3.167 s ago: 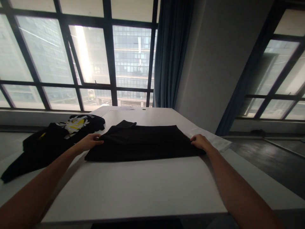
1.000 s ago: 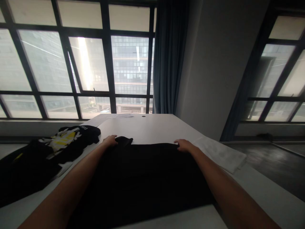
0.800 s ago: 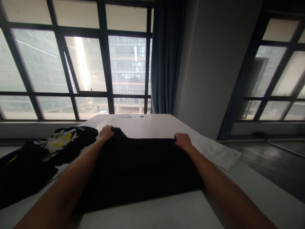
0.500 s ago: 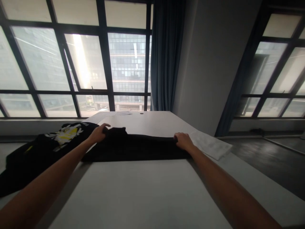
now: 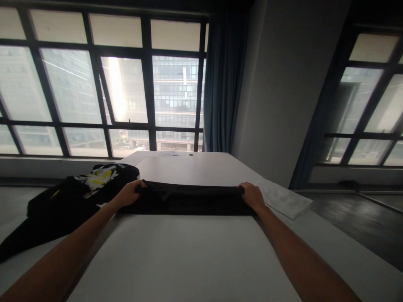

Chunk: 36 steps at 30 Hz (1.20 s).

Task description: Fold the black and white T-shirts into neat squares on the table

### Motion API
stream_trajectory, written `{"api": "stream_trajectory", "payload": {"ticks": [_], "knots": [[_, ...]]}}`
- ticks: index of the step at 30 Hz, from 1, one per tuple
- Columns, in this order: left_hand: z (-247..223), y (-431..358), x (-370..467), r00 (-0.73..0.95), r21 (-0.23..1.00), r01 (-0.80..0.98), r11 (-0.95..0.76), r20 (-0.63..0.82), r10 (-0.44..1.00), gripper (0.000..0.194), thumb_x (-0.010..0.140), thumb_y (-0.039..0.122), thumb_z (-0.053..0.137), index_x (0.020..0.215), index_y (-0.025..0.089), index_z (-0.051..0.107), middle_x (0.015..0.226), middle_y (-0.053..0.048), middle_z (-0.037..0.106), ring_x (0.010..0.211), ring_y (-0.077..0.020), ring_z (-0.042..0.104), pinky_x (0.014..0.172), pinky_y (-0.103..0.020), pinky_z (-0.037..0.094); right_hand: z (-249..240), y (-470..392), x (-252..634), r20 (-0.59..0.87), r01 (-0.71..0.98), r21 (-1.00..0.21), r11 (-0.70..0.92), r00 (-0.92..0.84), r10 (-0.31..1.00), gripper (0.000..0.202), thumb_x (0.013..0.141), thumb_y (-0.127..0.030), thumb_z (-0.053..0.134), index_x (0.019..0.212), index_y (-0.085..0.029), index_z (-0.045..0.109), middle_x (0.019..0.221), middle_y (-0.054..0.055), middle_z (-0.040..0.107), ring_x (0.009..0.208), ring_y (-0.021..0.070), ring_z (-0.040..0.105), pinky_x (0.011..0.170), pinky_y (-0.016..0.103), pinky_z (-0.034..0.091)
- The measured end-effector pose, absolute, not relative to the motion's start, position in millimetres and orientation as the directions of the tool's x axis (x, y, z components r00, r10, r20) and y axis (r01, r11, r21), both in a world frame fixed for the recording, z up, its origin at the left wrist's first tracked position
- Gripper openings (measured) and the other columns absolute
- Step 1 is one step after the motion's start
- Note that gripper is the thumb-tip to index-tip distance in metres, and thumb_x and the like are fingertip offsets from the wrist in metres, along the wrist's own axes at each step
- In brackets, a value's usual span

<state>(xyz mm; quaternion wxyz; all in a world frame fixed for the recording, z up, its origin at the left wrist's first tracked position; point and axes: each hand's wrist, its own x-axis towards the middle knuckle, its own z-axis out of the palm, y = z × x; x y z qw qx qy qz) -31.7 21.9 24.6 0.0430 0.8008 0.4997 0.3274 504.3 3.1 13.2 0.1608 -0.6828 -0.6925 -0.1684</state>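
Observation:
A piece of black cloth [image 5: 195,201], folded into a wide strip, lies across the white table [image 5: 185,256] in front of me. My left hand [image 5: 130,193] is closed on its far left corner. At the far right corner my right hand [image 5: 251,195] pinches the same cloth. The far edge runs nearly straight between both hands and is slightly raised. What kind of garment it is, I cannot tell. Left of my left hand lies a black garment [image 5: 67,201] with a white and yellow print, loosely heaped.
A flat white packet or folded sheet [image 5: 285,199] rests on the table just beyond my right hand. Thin papers [image 5: 163,154] lie at the table's far end. Behind stand windows [image 5: 126,92], a blue curtain [image 5: 220,84] and a grey pillar [image 5: 277,84].
My left hand, loosely spread before, has closed on the cloth's left corner. The cloth's bunched left end is now pulled out into a straighter far edge. My view has tilted up slightly.

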Motion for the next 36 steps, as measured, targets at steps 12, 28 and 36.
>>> {"api": "stream_trajectory", "payload": {"ticks": [12,28,36], "knots": [[28,-15,-22,0.565,0.343,0.767,-0.542,0.038,0.824,0.061,0.067,0.047,0.071,0.123,0.025,0.062,0.141,-0.007,0.055,0.129,-0.0291,0.050,0.110,-0.038,0.037,-3,16,532,0.287,0.956,-0.130,0.263,-0.217,0.933,0.054,0.066,0.000,0.050,0.110,-0.022,0.072,0.123,0.002,0.068,0.114,0.0171,0.060,0.103,0.025,0.041],[2,-17,17,0.498,0.170,0.824,-0.540,0.235,0.835,0.062,0.085,0.059,0.051,0.137,0.026,0.056,0.148,-0.009,0.047,0.135,-0.0304,0.044,0.111,-0.044,0.034,7,-1,522,0.194,0.967,-0.155,0.200,-0.169,0.966,0.047,0.087,-0.027,0.051,0.133,-0.021,0.059,0.142,0.008,0.054,0.129,0.0221,0.051,0.109,0.034,0.036],[-16,-9,26,0.387,0.066,0.910,-0.410,0.220,0.895,0.043,0.091,0.034,0.043,0.131,0.033,0.061,0.143,-0.003,0.054,0.134,-0.0300,0.044,0.112,-0.053,0.028,30,-14,500,-0.067,0.985,-0.125,0.118,-0.127,0.990,0.057,0.089,-0.061,0.048,0.109,-0.014,0.073,0.114,0.017,0.070,0.103,0.0283,0.067,0.089,0.037,0.049]]}}
